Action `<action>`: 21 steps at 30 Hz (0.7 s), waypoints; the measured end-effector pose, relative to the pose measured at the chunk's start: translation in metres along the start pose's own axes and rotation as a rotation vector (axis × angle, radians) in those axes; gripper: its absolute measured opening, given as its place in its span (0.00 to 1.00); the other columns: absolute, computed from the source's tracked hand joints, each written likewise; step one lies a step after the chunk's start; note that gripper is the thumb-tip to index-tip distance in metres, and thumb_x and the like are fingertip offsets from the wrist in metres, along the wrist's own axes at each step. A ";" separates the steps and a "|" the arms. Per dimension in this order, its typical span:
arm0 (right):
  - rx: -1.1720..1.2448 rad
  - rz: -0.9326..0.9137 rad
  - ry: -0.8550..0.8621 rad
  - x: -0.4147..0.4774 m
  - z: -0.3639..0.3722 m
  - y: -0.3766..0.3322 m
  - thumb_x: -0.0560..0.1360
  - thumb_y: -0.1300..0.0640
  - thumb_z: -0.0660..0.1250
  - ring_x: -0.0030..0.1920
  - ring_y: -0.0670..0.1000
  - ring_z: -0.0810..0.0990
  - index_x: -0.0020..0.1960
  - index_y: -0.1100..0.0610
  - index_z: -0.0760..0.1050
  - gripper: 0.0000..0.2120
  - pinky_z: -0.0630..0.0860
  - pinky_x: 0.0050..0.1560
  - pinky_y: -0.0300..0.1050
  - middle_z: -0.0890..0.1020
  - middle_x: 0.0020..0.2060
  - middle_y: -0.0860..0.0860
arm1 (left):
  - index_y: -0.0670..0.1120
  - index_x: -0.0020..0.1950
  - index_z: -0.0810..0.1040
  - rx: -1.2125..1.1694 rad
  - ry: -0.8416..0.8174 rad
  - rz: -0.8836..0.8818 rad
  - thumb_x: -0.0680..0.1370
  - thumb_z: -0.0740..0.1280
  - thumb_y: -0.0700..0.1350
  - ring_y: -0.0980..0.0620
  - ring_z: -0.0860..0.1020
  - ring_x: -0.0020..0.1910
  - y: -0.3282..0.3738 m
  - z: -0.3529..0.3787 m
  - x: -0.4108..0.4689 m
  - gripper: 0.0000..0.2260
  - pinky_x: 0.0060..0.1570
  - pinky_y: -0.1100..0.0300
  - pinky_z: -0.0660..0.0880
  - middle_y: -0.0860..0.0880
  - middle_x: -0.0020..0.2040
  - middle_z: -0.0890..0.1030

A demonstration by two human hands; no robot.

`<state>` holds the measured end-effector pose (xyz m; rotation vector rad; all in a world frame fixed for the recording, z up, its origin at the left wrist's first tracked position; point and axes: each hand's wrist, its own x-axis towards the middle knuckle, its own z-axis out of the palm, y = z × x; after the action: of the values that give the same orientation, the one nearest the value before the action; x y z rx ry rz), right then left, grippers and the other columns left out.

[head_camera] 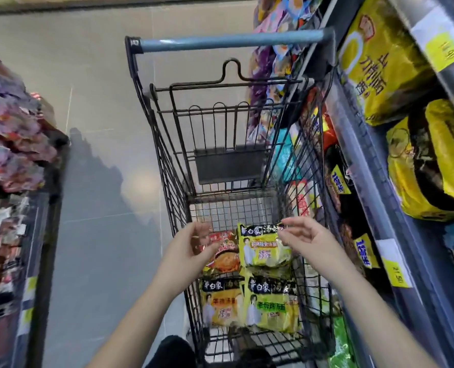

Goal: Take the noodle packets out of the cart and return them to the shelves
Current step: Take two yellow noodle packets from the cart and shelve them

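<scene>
Several noodle packets lie in the black wire cart (167, 166). A yellow-green packet (263, 248) sits on top at the far end, with a red-orange packet (224, 254) to its left. Nearer me lie an orange-yellow packet (220, 304) and another green-yellow packet (272, 306). My right hand (304, 239) is at the top right corner of the far yellow-green packet, and its thumb and forefinger pinch that corner. My left hand (191, 248) hovers over the red-orange packet with loosely curled fingers and holds nothing.
Shelves (358, 166) on the right, close against the cart, hold large yellow noodle bags (379, 65) and carry yellow price tags (398, 272). Another rack of packets (10, 144) stands on the left. Grey floor (101, 155) runs between them. The cart's blue handle (228, 42) is at the far end.
</scene>
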<state>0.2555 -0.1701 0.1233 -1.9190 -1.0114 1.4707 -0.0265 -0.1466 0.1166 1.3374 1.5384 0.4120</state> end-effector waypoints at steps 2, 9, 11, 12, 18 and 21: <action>-0.029 0.036 0.024 0.014 0.004 0.015 0.74 0.50 0.76 0.53 0.49 0.84 0.60 0.49 0.79 0.16 0.79 0.52 0.42 0.84 0.50 0.47 | 0.52 0.63 0.75 0.018 -0.009 -0.025 0.77 0.75 0.49 0.59 0.80 0.54 -0.013 0.007 0.009 0.17 0.55 0.59 0.78 0.55 0.51 0.80; -0.071 0.135 0.070 0.056 0.013 0.066 0.74 0.48 0.77 0.53 0.49 0.83 0.61 0.51 0.78 0.18 0.78 0.51 0.43 0.83 0.52 0.49 | 0.53 0.63 0.75 0.083 -0.060 -0.070 0.77 0.74 0.50 0.54 0.81 0.53 -0.044 0.029 0.034 0.17 0.55 0.54 0.80 0.57 0.56 0.79; -0.092 0.179 0.063 0.066 0.017 0.080 0.75 0.49 0.77 0.54 0.50 0.83 0.62 0.52 0.76 0.19 0.80 0.56 0.47 0.83 0.53 0.48 | 0.54 0.65 0.74 0.118 -0.088 -0.085 0.77 0.74 0.51 0.52 0.82 0.51 -0.048 0.035 0.038 0.18 0.51 0.55 0.81 0.58 0.59 0.77; -0.120 0.201 0.066 0.070 0.020 0.088 0.74 0.49 0.77 0.55 0.50 0.83 0.62 0.52 0.75 0.20 0.80 0.59 0.51 0.83 0.54 0.49 | 0.55 0.66 0.73 0.120 -0.100 -0.089 0.77 0.74 0.51 0.53 0.82 0.51 -0.050 0.039 0.040 0.19 0.50 0.54 0.82 0.58 0.60 0.77; -0.379 0.245 0.117 0.088 0.037 0.125 0.73 0.42 0.76 0.63 0.56 0.77 0.72 0.57 0.69 0.34 0.75 0.59 0.49 0.76 0.65 0.56 | 0.55 0.65 0.73 0.149 -0.124 -0.088 0.77 0.73 0.54 0.58 0.79 0.60 -0.064 0.054 0.048 0.19 0.61 0.53 0.79 0.58 0.64 0.76; -0.438 0.258 0.170 0.092 0.043 0.131 0.73 0.42 0.76 0.64 0.59 0.76 0.73 0.59 0.68 0.36 0.74 0.59 0.50 0.75 0.66 0.58 | 0.55 0.64 0.74 0.135 -0.140 -0.093 0.76 0.74 0.55 0.57 0.77 0.65 -0.070 0.057 0.050 0.19 0.66 0.49 0.77 0.57 0.63 0.78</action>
<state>0.2590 -0.1743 -0.0424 -2.5196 -1.1076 1.2593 -0.0101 -0.1446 0.0145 1.3619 1.5259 0.1548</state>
